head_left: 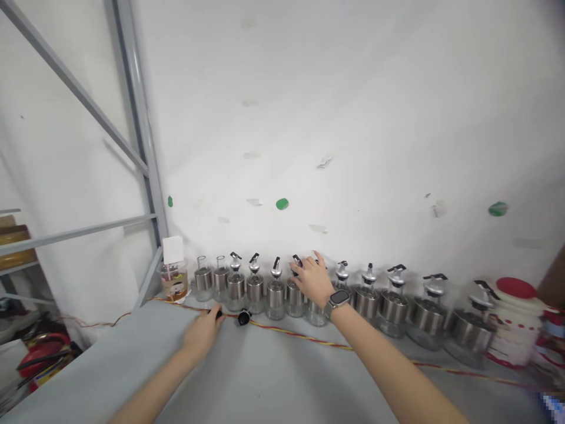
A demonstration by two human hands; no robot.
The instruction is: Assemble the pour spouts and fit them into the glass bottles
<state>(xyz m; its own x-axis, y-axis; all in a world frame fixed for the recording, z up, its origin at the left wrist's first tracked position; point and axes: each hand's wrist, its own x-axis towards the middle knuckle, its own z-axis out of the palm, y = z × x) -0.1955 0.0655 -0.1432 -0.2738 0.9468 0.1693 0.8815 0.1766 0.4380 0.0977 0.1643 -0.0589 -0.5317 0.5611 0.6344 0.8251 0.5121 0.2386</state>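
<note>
A row of glass oil bottles with steel sleeves [276, 297] stands along the wall, most topped with pour spouts. The two leftmost bottles [203, 284] have bare glass necks. My right hand [312, 278], wearing a watch [339, 298], is over the tops of bottles mid-row with its fingers apart, beside a black-tipped spout [297, 260]; it partly hides the bottle [316, 314] below. On the grey table, my left hand [203, 333] is closed round a small black piece [218, 314], mostly covered by the fingers. A round black cap [243, 318] lies to its right.
A twisted red and yellow cord [304, 337] crosses the table [273, 383] before the bottles. A drink cup [173, 281] stands at the left end, a white jar with a red lid [516, 321] at the right. A grey metal frame [143, 129] rises at left.
</note>
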